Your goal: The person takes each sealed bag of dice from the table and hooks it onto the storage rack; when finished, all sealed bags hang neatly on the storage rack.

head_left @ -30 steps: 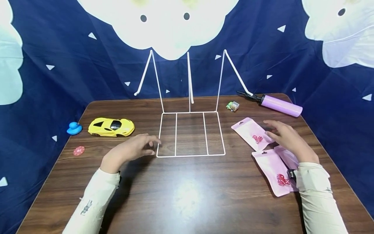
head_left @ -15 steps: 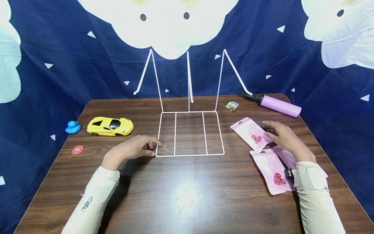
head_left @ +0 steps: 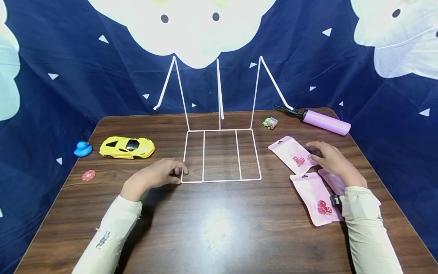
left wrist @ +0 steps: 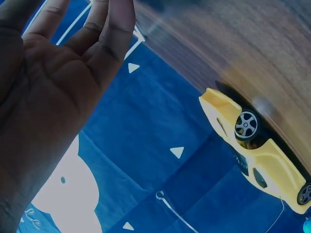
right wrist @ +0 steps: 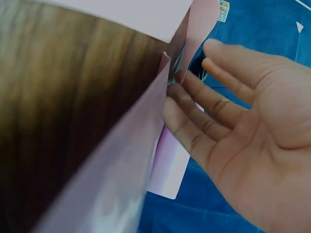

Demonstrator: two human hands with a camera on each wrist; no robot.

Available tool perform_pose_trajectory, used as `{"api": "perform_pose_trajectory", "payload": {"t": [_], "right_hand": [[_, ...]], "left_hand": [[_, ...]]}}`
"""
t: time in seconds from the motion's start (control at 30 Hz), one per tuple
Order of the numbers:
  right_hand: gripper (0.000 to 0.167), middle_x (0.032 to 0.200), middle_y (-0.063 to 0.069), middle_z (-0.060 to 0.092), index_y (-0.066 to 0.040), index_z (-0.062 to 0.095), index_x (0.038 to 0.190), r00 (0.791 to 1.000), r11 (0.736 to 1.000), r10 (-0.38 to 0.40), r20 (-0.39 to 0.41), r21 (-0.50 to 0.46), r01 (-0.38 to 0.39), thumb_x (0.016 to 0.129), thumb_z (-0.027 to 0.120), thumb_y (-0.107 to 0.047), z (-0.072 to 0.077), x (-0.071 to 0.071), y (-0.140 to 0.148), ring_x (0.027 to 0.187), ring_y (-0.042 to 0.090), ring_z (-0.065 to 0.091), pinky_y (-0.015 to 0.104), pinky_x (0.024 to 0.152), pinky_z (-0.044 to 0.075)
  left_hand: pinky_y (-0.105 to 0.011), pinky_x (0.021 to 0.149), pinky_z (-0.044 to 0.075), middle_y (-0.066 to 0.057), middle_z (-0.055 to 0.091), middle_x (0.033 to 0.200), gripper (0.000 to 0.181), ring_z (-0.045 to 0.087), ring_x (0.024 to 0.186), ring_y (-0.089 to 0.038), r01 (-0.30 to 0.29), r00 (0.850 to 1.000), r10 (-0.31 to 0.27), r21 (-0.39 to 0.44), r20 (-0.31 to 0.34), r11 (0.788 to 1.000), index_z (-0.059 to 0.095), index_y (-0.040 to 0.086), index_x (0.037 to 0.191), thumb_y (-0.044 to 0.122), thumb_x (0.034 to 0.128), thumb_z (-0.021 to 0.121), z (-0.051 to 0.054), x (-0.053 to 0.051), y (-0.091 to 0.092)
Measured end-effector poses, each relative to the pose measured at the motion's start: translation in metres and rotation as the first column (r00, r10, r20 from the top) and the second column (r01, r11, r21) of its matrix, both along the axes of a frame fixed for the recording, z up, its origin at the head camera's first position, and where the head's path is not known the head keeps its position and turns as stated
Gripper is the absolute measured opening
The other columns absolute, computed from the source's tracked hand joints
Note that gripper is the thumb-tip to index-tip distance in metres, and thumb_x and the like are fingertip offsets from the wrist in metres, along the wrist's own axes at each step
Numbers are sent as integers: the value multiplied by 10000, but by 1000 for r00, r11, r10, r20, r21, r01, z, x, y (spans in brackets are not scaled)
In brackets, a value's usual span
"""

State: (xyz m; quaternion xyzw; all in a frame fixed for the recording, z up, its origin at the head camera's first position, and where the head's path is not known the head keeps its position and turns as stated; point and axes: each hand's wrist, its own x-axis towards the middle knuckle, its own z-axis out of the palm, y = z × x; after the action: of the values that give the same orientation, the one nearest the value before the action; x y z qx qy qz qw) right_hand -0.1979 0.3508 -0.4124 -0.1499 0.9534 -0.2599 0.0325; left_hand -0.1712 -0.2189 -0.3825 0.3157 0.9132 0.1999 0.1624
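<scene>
Bending loosely, the fingers of your left hand (head_left: 155,177) sit at the front-left corner of the white wire rack (head_left: 221,180), which stands mid-tabletop (head_left: 171,228); that grip is apart and holds nothing, though you cannot tell whether it touches the wire. Your right hand (head_left: 332,160) is at the right edge of the rear pink pouch (head_left: 287,150), which shows red dice and lies right of the rack. This grip is apart too; contact with the pouch is unclear. Nearer you lies the front pink pouch (head_left: 309,192), with a third pink pouch (head_left: 332,180) partly hidden by your right arm. Left of the rack lies a yellow toy sports car (head_left: 126,147), with a blue rubber duck (head_left: 83,149) beyond it.
</scene>
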Motion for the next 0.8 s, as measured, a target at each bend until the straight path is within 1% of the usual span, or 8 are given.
{"api": "perform_pose_trajectory", "payload": {"t": [0.1,0.2,0.33,0.47,0.63,0.8], "right_hand": [[404,1246,356,648,88,564,1405,1000,1000,4,-1,-9,-4,1024,683,30,-2,-1,0,1138,522,640,683,994,462],[371,1201,345,663,94,579,1371,1000,1000,3,-7,-19,-3,1016,680,51,-3,-1,0,1084,498,657,658,959,482],[334,1153,322,676,96,596,1333,1000,1000,-3,-3,-22,2,1010,677,62,-3,-1,0,1036,461,665,626,929,489],[301,1136,308,685,86,609,1307,1000,1000,-7,10,-16,7,1014,672,58,-2,-1,-1,1025,448,667,623,928,488],[230,1061,249,695,71,647,1225,1000,1000,3,-15,-13,-3,997,683,70,-4,-1,-1,991,404,655,591,914,481],[202,1011,201,680,65,668,1179,999,1000,13,-46,-10,-14,978,693,78,-7,-1,1,960,366,631,552,886,473]], "left_hand": [[-428,849,522,-31,645,953,224,606,904,-206,-14,1000,14,7,19,1000,738,117,1112,41,926,839,-2,0,-1],[-405,831,507,-23,626,932,205,585,887,-195,-19,999,18,32,34,999,726,119,1069,26,921,834,-4,-1,-1],[-345,771,494,17,615,873,189,568,830,-149,-12,998,6,81,70,997,712,114,1008,-15,914,814,-7,-2,-1],[-298,712,478,56,604,817,191,553,772,-110,0,996,-9,110,86,994,698,116,927,-38,899,807,-11,-4,1],[-283,690,478,74,606,794,205,552,741,-90,1,997,-9,103,77,995,694,129,860,-24,895,826,-12,-4,2],[-286,709,491,74,628,808,172,559,756,-80,-12,997,6,83,73,996,723,125,869,-5,909,829,-12,-4,2]]}}
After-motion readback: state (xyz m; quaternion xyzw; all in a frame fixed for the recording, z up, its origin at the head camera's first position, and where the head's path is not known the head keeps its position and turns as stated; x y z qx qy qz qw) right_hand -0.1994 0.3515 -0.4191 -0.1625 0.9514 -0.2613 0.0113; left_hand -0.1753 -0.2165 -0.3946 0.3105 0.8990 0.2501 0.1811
